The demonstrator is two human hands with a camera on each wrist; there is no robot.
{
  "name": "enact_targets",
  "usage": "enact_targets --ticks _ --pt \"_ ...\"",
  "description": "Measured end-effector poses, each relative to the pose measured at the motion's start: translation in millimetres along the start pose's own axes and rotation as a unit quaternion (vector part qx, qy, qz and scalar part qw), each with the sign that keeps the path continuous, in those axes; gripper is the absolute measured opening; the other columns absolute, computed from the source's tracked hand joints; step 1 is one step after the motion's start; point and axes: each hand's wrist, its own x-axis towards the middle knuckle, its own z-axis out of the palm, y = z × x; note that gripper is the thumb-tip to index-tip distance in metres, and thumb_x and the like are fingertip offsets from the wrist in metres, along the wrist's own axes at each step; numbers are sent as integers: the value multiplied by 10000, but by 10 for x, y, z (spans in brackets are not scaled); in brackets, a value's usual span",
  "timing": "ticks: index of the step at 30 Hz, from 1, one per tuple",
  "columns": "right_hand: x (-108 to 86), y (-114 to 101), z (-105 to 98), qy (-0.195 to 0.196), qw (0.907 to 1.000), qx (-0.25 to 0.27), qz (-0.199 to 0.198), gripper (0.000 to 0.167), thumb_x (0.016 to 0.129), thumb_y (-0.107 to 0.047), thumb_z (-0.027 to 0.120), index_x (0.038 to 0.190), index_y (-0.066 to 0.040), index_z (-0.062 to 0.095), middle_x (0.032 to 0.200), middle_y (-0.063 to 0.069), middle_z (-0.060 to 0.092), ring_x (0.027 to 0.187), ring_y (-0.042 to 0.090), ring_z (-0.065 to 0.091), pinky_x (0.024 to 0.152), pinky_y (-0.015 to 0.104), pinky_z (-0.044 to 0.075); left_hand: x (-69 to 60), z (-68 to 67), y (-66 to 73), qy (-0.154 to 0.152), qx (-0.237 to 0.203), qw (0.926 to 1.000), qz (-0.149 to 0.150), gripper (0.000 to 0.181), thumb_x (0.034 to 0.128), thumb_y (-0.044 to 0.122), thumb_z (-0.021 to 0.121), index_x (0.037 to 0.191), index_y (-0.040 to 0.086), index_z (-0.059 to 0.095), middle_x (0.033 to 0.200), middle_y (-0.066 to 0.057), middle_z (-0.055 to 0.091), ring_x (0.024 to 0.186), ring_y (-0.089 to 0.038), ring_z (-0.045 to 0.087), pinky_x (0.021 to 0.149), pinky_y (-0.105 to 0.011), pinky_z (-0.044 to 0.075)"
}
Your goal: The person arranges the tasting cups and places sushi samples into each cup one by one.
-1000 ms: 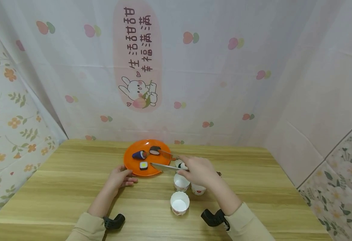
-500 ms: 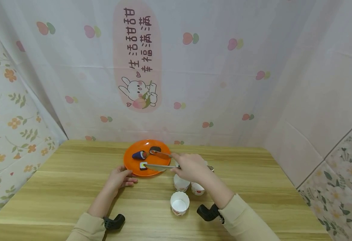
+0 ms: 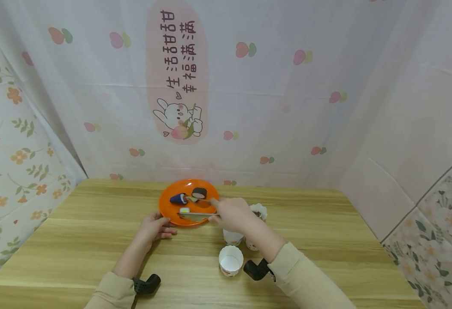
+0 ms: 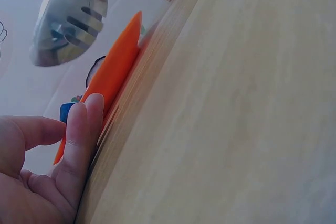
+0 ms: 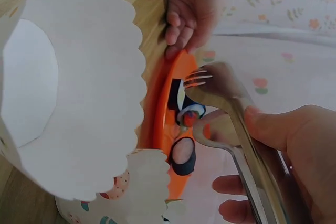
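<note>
My left hand (image 3: 154, 227) pinches the near-left rim of the orange plate (image 3: 189, 183), thumb on top and fingers beneath. My right hand (image 3: 235, 214) grips metal serving tongs (image 5: 247, 135), one head slotted like a fork. Their two heads stand apart over the plate. On it lie a toy sushi piece with a yellow centre (image 3: 184, 210), a blue cone hand roll (image 3: 178, 198) and a black-wrapped roll with a pink face (image 3: 199, 193). In the head view the lower tong head partly covers the yellow-centred piece; whether it touches cannot be told.
Several white paper baking cups, such as the nearest cup (image 3: 231, 260), stand right of the plate. A farther cup (image 3: 259, 210) has something dark by its rim, partly hidden by my right hand. A patterned curtain (image 3: 287, 128) hangs behind the wooden table (image 3: 318, 240).
My right hand has moved left with the tongs, bringing their heads farther over the plate, around the yellow-centred piece and hand roll. My left hand stays at the rim.
</note>
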Motion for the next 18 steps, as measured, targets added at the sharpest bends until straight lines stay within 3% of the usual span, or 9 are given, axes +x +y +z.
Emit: enact_targets --ticks 7,13,18 --pt "80 -28 76 -179 9996 -218 88 542 937 -461 569 1377 -148 527 562 -69 446 430 92 346 376 222 271 0 7 11 13 -40 10000 -52 482 995 40 444 1392 -141 241 870 -143 671 682 -195 687 604 -281 569" --pt "140 -49 119 -333 9989 -246 229 545 939 -473 559 1381 -156 524 556 -51 463 441 96 364 381 229 279 -7 11 14 30 -42 10000 -68 473 993 37 446 1386 -141 252 870 -141 672 679 -195 686 601 -283 569" --pt "185 -78 129 -449 9983 -235 302 550 945 -471 550 1388 -147 516 612 -58 494 484 101 441 403 246 366 -6 12 10 16 -77 10000 -62 472 991 36 447 1382 -139 250 863 -141 673 672 -193 686 595 -276 567"
